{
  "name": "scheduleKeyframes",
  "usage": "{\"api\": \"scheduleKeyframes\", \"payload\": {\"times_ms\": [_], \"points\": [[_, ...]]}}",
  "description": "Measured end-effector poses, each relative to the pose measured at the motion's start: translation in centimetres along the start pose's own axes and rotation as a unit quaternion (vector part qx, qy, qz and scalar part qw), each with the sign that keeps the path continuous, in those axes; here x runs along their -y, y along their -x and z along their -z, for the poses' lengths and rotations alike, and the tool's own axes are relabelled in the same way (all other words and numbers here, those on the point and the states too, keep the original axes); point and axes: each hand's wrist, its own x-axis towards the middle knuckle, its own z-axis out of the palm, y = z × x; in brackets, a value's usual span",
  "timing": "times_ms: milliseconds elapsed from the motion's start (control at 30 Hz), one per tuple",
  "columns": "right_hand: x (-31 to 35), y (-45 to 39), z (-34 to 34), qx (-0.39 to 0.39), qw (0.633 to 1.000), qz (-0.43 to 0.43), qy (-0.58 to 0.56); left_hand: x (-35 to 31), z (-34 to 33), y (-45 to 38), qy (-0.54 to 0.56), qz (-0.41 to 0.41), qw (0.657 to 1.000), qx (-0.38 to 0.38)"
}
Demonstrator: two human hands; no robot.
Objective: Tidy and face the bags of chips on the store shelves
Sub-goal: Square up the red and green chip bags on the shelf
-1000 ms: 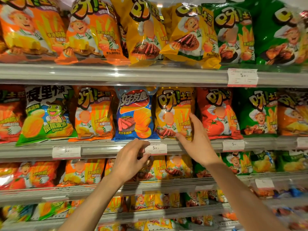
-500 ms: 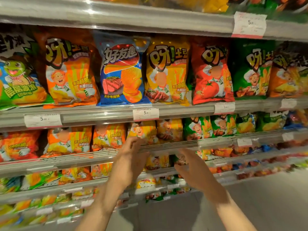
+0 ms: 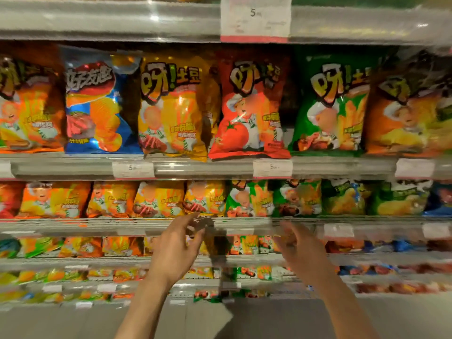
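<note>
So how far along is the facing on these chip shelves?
Done: the row with the blue bag and red bag stands front-out. In hand: nothing; left hand and right hand are open by the shelf below. Left: the lower rows, too blurred to judge.

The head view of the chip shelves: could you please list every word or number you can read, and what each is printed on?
"呀!土豆": yellow bag; also on the red bag and green bag, partly cut off.
"好友趣": blue bag.
"5": top price tag and two tags below.
Smaller flavour print, other tags and lower-shelf bags: too blurred to read.
</note>
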Motion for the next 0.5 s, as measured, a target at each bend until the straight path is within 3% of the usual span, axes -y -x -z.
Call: {"api": "scheduleKeyframes", "payload": {"times_ms": [200, 500], "points": [[-4.2, -3.5, 6.8, -0.002, 0.999, 0.049, 0.006, -6.8, -2.2, -1.7, -0.048, -0.026, 0.998, -0.015], [-2.7, -6.1, 12.0, -0.056, 0.992, 0.088, 0.075, -11.5, 0.2, -5.2, -0.055, -0.129, 0.989, -0.055]]}}
